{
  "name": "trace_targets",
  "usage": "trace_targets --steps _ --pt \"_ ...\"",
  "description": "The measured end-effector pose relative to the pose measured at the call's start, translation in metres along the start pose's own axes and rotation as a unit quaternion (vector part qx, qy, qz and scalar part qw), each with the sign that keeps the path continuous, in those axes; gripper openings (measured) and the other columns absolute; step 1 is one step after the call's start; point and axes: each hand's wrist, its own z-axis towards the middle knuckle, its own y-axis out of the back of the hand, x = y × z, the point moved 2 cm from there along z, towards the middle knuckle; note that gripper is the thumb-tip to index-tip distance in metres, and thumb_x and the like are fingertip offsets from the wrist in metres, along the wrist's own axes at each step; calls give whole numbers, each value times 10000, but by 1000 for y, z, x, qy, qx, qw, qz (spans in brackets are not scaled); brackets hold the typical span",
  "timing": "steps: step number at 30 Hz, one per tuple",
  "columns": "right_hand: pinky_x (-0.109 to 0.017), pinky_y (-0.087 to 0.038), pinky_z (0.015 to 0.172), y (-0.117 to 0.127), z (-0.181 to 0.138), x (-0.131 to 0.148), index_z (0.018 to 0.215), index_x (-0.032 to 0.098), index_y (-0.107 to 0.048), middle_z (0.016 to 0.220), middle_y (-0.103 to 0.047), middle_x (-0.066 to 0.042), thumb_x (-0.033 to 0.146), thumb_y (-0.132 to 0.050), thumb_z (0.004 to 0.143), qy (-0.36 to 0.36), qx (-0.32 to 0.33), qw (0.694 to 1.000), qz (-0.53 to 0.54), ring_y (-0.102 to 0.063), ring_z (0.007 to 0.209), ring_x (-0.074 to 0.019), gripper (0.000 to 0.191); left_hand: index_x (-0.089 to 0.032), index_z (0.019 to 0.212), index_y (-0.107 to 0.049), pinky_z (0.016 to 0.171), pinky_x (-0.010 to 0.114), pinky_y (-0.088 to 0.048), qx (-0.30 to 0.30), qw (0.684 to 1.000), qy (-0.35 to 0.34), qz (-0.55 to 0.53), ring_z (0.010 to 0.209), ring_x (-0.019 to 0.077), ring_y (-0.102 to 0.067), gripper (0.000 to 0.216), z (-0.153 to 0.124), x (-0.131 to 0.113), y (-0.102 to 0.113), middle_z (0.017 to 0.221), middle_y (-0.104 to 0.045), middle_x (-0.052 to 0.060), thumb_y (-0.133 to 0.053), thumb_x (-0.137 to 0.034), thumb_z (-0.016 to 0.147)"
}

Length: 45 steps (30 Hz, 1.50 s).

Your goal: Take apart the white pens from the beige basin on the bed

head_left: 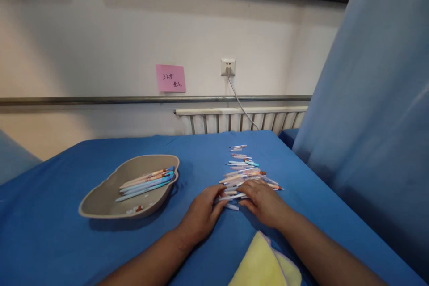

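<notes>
A loose pile of pens (243,174) in pale blue, orange and white lies on the blue table cover (67,241). My left hand (201,214) rests at the pile's near left edge, fingers curled onto the nearest pens. My right hand (263,201) lies palm down on the pile's near right edge, fingers bent over several pens. A beige leaf-shaped tray (100,196) to the left holds several pens (147,182) laid side by side and a small cap-like piece (136,209).
A yellow cloth (264,263) lies between my forearms at the near edge. Blue fabric (368,98) hangs at the right. Behind the table are a radiator (241,118), a wall socket with a cable (228,67) and a pink note (170,78).
</notes>
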Motion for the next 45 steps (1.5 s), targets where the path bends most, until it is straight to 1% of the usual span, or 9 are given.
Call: trace_targets --steps 3,6,9,14,20,24,31,37,45 --pt "-308 -379 849 0 2 2 1024 222 -627 957 -649 -45 254 -437 932 13 13 1000 -4 -561 947 -182 214 -221 1170 -510 869 333 -477 10 1000 -18 -11 963 191 -604 307 -1 -2 -3 1065 -644 53 -519 -270 867" --pt "-303 -371 820 6 2 -6 949 218 -648 909 -648 -39 257 -444 928 2 12 1000 -28 -562 906 -180 209 -226 1158 -515 861 338 -479 6 1000 -15 -9 944 193 -610 303 0 1 -1 1035 -651 47 -528 -255 857" --pt "-300 -361 822 13 0 -19 932 215 -657 931 -643 -44 225 -486 897 -29 22 998 -51 -558 925 -183 175 -223 1153 -517 863 339 -475 -9 1000 -5 2 950 194 -608 297 1 6 3 1036 -650 48 -527 -254 858" --pt "-291 -344 854 20 -4 -35 1009 231 -649 1029 -635 -51 198 -472 890 -69 37 996 -52 -544 1000 -182 217 -215 1094 -553 823 330 -479 -26 999 11 22 928 200 -607 252 4 6 10 1005 -652 49 -536 -254 846" --pt "-296 -358 846 21 -8 -40 999 219 -649 1043 -637 -62 179 -508 845 -104 42 991 -72 -553 1019 -200 212 -215 1110 -548 851 347 -463 -4 1000 1 10 944 204 -594 263 4 -1 8 1014 -646 59 -530 -224 848" --pt "-308 -353 899 21 -9 -36 1094 224 -607 1109 -622 -60 212 -520 851 -87 12 995 -57 -542 1050 -204 259 -232 1138 -533 893 351 -441 29 999 -11 9 1000 203 -569 301 2 -4 1 1072 -635 49 -529 -183 841" --pt "-360 -390 881 8 -8 -26 1039 226 -622 1068 -632 -70 216 -433 892 -30 12 999 -37 -563 994 -217 240 -209 1121 -537 913 353 -421 51 997 -22 44 1017 209 -540 322 -1 -3 -2 1091 -620 59 -552 -137 807" --pt "-390 -416 904 -2 -9 -28 1059 231 -610 1064 -649 -72 263 -408 919 11 -8 1000 -19 -575 1015 -221 249 -204 1128 -525 907 361 -422 62 997 -24 46 1014 218 -537 341 -1 -3 -4 1106 -613 68 -567 -151 795" --pt "-389 -454 932 -20 -14 -35 1086 260 -623 1095 -662 -54 347 -461 912 30 -30 999 -13 -596 1038 -221 253 -207 1197 -459 946 359 -401 20 998 -61 3 1055 208 -525 372 -6 -11 9 1175 -595 67 -500 -144 833"
